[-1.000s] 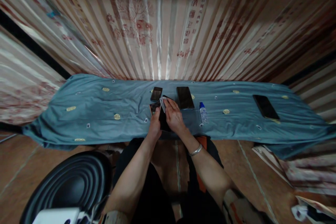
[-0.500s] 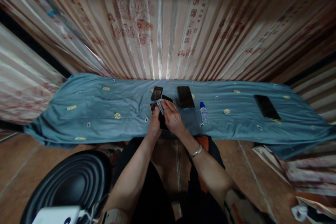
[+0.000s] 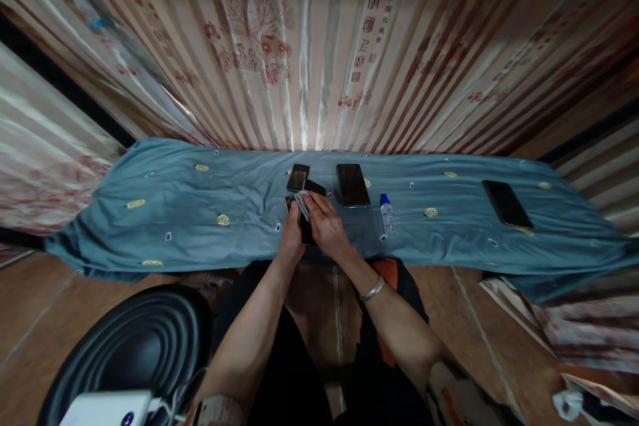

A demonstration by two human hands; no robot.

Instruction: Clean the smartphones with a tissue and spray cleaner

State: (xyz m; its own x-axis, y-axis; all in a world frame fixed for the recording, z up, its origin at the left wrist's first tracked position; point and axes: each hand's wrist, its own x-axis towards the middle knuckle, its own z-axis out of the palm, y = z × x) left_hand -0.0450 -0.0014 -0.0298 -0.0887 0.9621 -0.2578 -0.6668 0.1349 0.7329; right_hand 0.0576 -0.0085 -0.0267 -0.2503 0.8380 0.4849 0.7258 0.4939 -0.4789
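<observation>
My left hand (image 3: 292,234) is closed around the side of a dark phone (image 3: 306,231), held over the near edge of the blue cloth. A pale grey wiping cloth (image 3: 302,202) lies against the phone's upper part, pressed there by the fingers of my right hand (image 3: 324,223). Just beyond my fingers rests a small dark flat object (image 3: 314,188), partly hidden. Behind it on the left is a small phone (image 3: 298,177). To the right lies a larger black phone (image 3: 353,185), and nearer me a clear bottle with a blue cap (image 3: 387,214).
A blue patterned cloth (image 3: 249,239) covers the long low surface. Another black phone (image 3: 507,204) lies far right. Pleated curtains (image 3: 319,46) hang behind. By my left leg stand a black ribbed round object (image 3: 134,346) and a white device (image 3: 107,409) with a cable.
My right hand and the wiping cloth have shifted slightly left and down along the phone. More of the small dark object behind shows. My left hand keeps its hold.
</observation>
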